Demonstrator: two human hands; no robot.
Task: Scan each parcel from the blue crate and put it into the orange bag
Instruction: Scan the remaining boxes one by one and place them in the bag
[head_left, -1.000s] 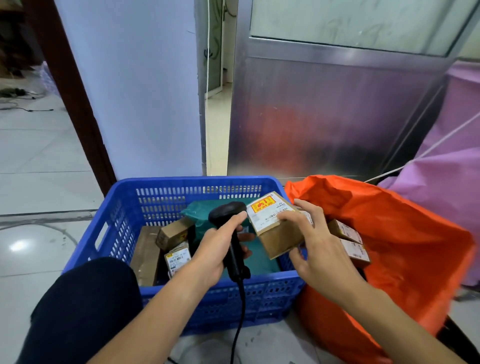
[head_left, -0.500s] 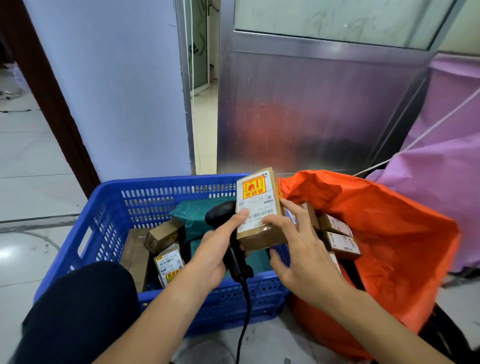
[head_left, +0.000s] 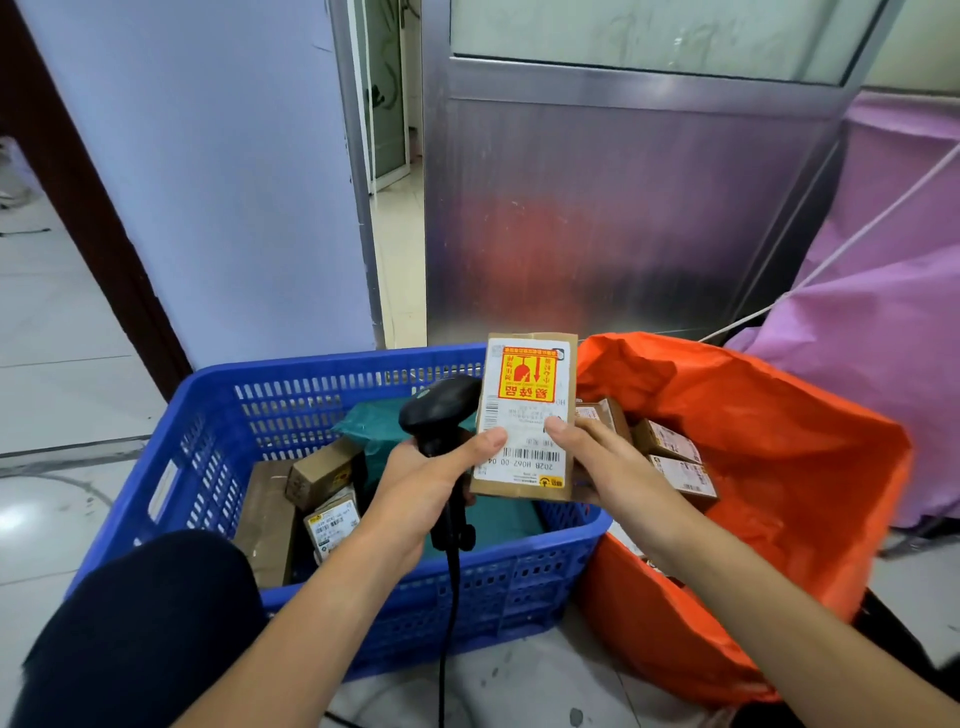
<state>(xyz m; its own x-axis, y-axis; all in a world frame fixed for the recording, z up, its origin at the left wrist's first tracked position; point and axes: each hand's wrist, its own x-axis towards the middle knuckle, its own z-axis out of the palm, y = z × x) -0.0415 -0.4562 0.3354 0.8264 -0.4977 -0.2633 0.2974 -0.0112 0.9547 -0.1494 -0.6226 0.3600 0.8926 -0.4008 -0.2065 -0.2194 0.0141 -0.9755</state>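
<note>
Watching the head cam feed from my end, so here's the scene. Biggest thing is the metal door (head_left: 623, 208) filling the back, with a purple sheet (head_left: 883, 338) hanging off to the right. Below that sits the orange bag (head_left: 779, 467), mouth wide open, right up against the right wall of the blue crate (head_left: 218, 415). Both are on a pale tiled floor (head_left: 62, 338). A dark-clothed knee (head_left: 145, 623) covers the crate's near left corner.

Inside the crate there's a green mailer (head_left: 374, 431) by the far wall and a flat brown carton (head_left: 265, 519) along the left wall. The parcel (head_left: 530, 415) I care about is out of the crate, held upright in the air over the crate's right edge, just beside the bag's rim. Its label faces the camera, print upside down, red-and-yellow sticker at the top. The right hand (head_left: 608, 467) grips its lower right side, thumb on the label, fingers tucked behind. The left hand (head_left: 421, 483) is wrapped round the handle of the black scanner (head_left: 441, 410), and its thumb also presses the label's lower left. The scanner head sits at the parcel's left edge; can't tell if they touch.

Smaller stuff: two labelled boxes (head_left: 322, 473) in the crate beside the carton, a few more boxes (head_left: 670, 441) inside the bag near its left rim, and the cable (head_left: 449, 597) dropping from the scanner in front of the crate's near wall.
</note>
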